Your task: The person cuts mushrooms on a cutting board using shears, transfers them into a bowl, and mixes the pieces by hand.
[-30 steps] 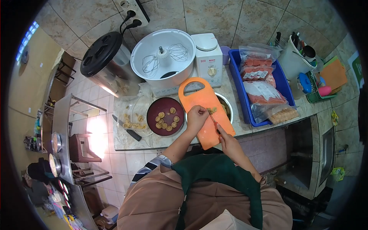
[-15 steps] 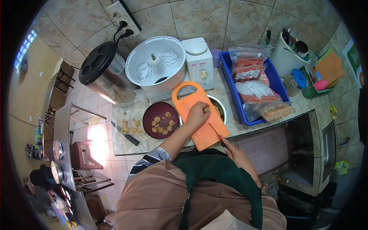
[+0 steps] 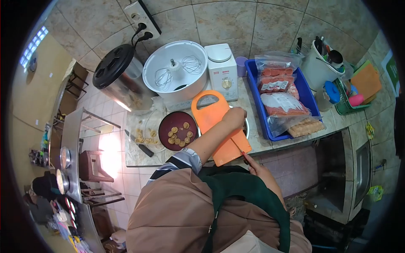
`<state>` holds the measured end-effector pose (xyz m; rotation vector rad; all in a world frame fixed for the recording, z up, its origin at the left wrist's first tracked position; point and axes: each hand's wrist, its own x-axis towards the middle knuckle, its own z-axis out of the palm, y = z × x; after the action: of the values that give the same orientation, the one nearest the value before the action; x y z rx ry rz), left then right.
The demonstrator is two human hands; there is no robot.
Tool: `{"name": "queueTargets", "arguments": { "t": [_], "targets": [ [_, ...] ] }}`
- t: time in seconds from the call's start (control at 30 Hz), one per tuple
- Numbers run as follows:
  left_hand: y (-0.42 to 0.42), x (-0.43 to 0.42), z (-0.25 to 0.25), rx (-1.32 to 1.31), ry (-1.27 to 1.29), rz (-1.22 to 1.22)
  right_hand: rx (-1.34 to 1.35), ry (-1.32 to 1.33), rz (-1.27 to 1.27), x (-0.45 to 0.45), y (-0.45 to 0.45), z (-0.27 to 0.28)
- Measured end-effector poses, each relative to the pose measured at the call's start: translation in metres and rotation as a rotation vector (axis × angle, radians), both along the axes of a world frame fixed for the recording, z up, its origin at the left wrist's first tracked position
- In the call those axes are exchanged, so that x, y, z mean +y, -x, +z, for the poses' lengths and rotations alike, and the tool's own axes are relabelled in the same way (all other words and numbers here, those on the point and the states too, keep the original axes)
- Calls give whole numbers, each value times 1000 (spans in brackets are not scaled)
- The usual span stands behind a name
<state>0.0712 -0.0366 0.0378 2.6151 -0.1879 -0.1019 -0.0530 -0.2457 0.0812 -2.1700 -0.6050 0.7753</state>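
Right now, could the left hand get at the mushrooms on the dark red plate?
Probably yes: nothing covers the mushrooms on the dark red plate, though the left hand, by the white bowl, would have to cross the orange board.

Here's the left forearm [image 3: 211, 140], bare, slanting up between one and two o'clock, and at its end the left grip [image 3: 235, 118], back uppermost, fingertips hard to make out! Down at five o'clock from it, the right grip [image 3: 255, 165], fingers curled in, right forearm [image 3: 273, 185] angled toward eleven.
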Motion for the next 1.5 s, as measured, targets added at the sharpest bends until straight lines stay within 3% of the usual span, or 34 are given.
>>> {"name": "queueTargets", "arguments": {
  "t": [0.07, 0.13, 0.2, 0.4, 0.47, 0.5, 0.67, 0.73, 0.87, 1.07, 1.13, 1.3, 1.37, 1.5],
  "targets": [
    [8, 20, 16, -41, 83, 88, 21, 19, 11, -1, -1, 0],
    [25, 54, 27, -89, 307, 330, -7, -9, 3, -1, -4, -1],
    [47, 84, 28, -101, 340, 439, -16, -92, 1, 1, -9, -3],
    [132, 169, 12, 20, 370, 812, 71, -299, -75, 18, -29, -21],
    [152, 183, 9, 7, 210, 852, 72, -211, -105, 17, -38, -34],
    [157, 184, 10, 12, 202, 861, 237, -190, -146, 23, -39, -11],
    [153, 167, -5, 97, 216, 794, 217, -336, -218, 20, -50, -33],
    [145, 153, -13, 203, 36, 664, 201, -258, -267, 21, -49, -23],
    [133, 137, -39, 257, -161, 658, 261, -225, -293, 26, -46, -12],
    [128, 131, -56, 273, -91, 692, 247, -238, -230, 25, -35, -16],
    [129, 133, -47, 254, -77, 673, -33, -330, -146, 28, -32, -22],
    [133, 140, -19, 236, -66, 723, 203, -298, -223, 33, -23, -11],
    [130, 150, -12, 268, 332, 738, 241, -311, -244, 33, -22, -11],
    [112, 139, 6, 117, 430, 704, 307, -322, -260, 35, -22, -12]
  ]
}}
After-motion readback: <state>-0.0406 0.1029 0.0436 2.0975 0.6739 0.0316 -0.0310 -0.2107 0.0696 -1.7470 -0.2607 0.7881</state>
